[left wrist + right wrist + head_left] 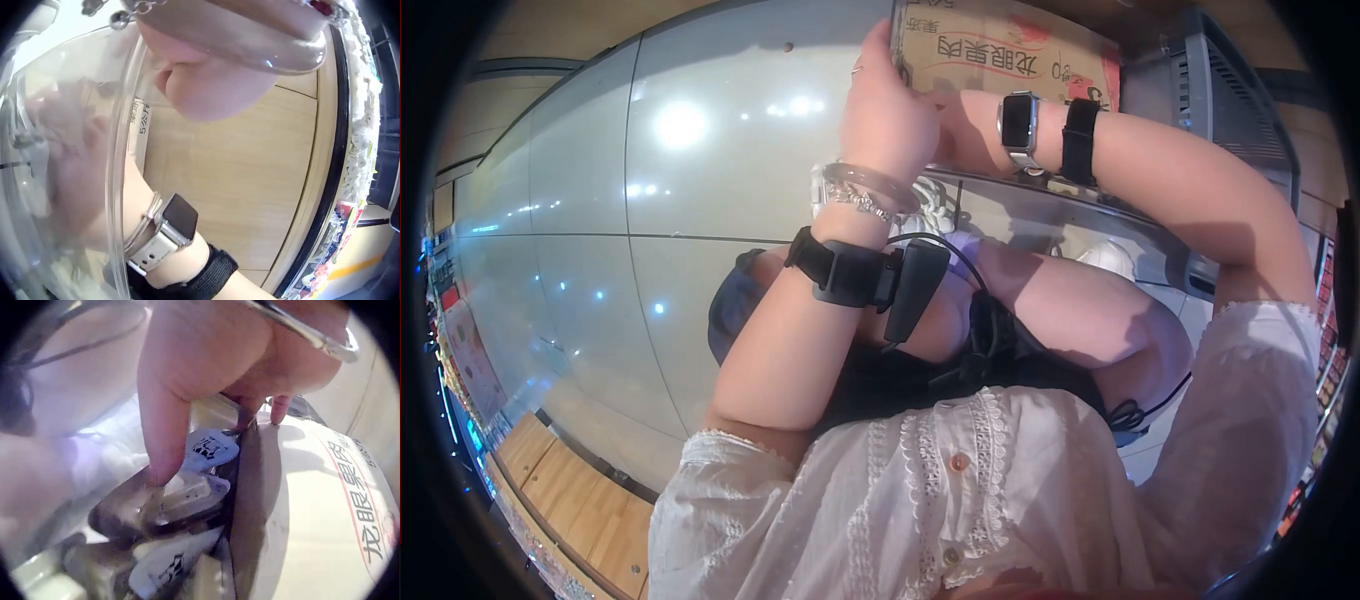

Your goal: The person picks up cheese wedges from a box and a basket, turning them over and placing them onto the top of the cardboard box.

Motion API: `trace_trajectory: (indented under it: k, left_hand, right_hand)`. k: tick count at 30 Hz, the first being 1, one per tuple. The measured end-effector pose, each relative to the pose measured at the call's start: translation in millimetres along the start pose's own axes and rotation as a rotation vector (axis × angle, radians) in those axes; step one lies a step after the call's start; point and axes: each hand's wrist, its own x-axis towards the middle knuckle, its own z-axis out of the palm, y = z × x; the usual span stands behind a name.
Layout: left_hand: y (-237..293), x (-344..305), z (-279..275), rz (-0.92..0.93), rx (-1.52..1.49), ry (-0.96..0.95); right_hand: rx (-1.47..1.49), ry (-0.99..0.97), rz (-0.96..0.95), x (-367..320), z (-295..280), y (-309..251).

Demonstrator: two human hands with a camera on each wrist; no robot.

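Note:
In the head view my left hand is up at the near left corner of a printed cardboard carton, most of its fingers hidden. It overlaps the right hand, whose forearm wears a square watch. A clear, curved plastic piece stands close to the left wrist camera; the right hand shows through it. In the right wrist view my right hand reaches down beside the carton, gripping a dark and clear plastic package with its thumb on one end. Other packages with pale printed labels lie beside it.
A grey plastic crate stands right of the carton. My bent knees and white shoe are below the arms. Glossy floor tiles spread out to the left, with a wooden slatted board at the lower left.

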Motion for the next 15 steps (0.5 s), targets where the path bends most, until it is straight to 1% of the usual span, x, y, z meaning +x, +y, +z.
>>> trace_trajectory:
  k: [1,2,3,4,6,7,8,10,12,14,15]
  left_hand:
    - [-1.0,0.9,0.0,0.016,0.001,0.008]
    - [-0.5,2.7,-0.2,0.023,-0.003,0.006]
    - [-0.3,3.5,-0.3,-0.009,-0.014,-0.001]
    - [-0.2,3.6,-0.3,-0.043,-0.024,-0.007]
    - [-0.1,3.5,0.2,-0.039,-0.027,-0.005]
    - [-0.6,3.3,0.7,-0.04,-0.024,-0.003]
    - [-1.9,3.0,1.2,-0.039,-0.026,-0.004]
    - [-4.0,3.4,1.8,0.004,-0.007,0.016]
    - [-3.6,3.3,2.2,-0.003,-0.003,0.018]
    - [-2.8,3.0,2.5,-0.008,0.002,0.017]
    - [-2.6,2.7,2.5,-0.007,-0.008,0.018]
  right_hand:
    - [-0.002,-0.002,0.005,-4.9,5.0,2.3]
    - [-0.21,0.125,-0.172,-13.3,10.2,5.0]
    - [-0.415,0.249,-0.352,-21.5,11.4,3.8]
    - [-0.416,0.245,-0.349,-28.0,11.8,3.1]
    - [-0.464,-0.012,-0.212,-43.2,8.5,1.5]
    - [-0.477,-0.056,-0.189,-52.4,5.8,0.4]
    - [-0.476,-0.057,-0.187,-58.4,8.1,2.8]
    - [-0.515,0.014,-0.226,-67.4,12.2,7.6]
    - [-0.496,0.008,-0.21,-69.3,19.4,9.5]
    - [-0.558,0.124,-0.27,-69.4,25.8,14.3]
    - [-0.556,0.125,-0.266,-69.0,26.8,16.4]
